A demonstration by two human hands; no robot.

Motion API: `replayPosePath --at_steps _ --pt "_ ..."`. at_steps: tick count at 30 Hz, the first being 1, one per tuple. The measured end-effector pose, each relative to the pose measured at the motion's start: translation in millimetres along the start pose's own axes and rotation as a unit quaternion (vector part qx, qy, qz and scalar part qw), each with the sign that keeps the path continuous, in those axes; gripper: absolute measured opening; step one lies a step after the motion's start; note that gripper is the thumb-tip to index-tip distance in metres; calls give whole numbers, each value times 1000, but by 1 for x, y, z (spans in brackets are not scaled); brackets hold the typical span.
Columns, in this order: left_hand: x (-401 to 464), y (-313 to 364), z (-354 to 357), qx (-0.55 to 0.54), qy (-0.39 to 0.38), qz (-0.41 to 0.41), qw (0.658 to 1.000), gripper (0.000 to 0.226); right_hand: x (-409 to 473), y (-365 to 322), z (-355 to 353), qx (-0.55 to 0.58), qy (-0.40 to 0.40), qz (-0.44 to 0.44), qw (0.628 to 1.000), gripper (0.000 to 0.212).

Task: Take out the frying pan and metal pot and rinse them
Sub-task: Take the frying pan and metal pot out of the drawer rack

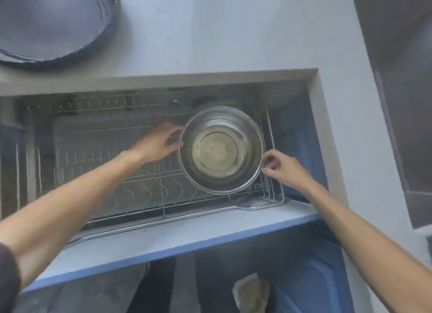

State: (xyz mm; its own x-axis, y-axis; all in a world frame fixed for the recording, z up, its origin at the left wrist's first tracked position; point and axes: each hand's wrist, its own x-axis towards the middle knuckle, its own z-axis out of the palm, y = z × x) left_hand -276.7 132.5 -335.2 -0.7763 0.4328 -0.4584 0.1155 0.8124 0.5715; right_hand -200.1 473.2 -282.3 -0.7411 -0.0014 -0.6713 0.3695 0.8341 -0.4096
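Note:
A round metal pot (221, 149) sits open side up at the right end of a pulled-out wire rack drawer (105, 130). My left hand (159, 141) reaches in from the left, its fingers at the pot's left rim around a dark handle. My right hand (280, 166) is at the pot's right rim, thumb and fingers curled around that edge. The dark frying pan (53, 22) lies on the countertop at the top left, partly cut off by the frame.
The wire rack has upright dish prongs and curved dividers (145, 191) across its left and front. The drawer's blue-edged front panel (177, 240) is below. A pale countertop (222, 27) runs behind the drawer; a sink (402, 79) is at the right.

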Motion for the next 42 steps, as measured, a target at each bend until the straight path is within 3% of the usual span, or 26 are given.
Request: replayPosePath --at_steps 5,9,11,14,17,21,25,28,35,42 --pt "88 8 8 5 22 -13 1000 38 24 37 50 20 -49 65 996 38" --pt "119 9 13 89 -25 -56 994 55 50 42 65 74 -20 45 996 45" --pt "116 9 18 99 -1 -53 994 50 59 41 68 88 5 53 995 42" --pt "95 9 24 61 35 -46 996 45 65 42 70 97 32 73 992 43" --pt "74 -1 25 33 2 -81 996 57 65 40 68 118 31 61 991 46" --pt "51 -11 16 -15 -12 -109 994 56 64 32 59 116 26 20 993 46" --pt "21 -6 -8 -69 25 -100 992 53 53 15 36 108 -14 -32 994 45" --pt "-11 -3 -30 -52 31 -87 994 53 38 -2 14 124 -52 -59 989 43" --pt "-103 17 -73 -71 52 -92 992 40 -18 -56 -24 86 -136 -74 984 45" --pt "-172 56 -114 -148 68 -31 986 49 -93 -95 -76 68 -122 -104 985 44"
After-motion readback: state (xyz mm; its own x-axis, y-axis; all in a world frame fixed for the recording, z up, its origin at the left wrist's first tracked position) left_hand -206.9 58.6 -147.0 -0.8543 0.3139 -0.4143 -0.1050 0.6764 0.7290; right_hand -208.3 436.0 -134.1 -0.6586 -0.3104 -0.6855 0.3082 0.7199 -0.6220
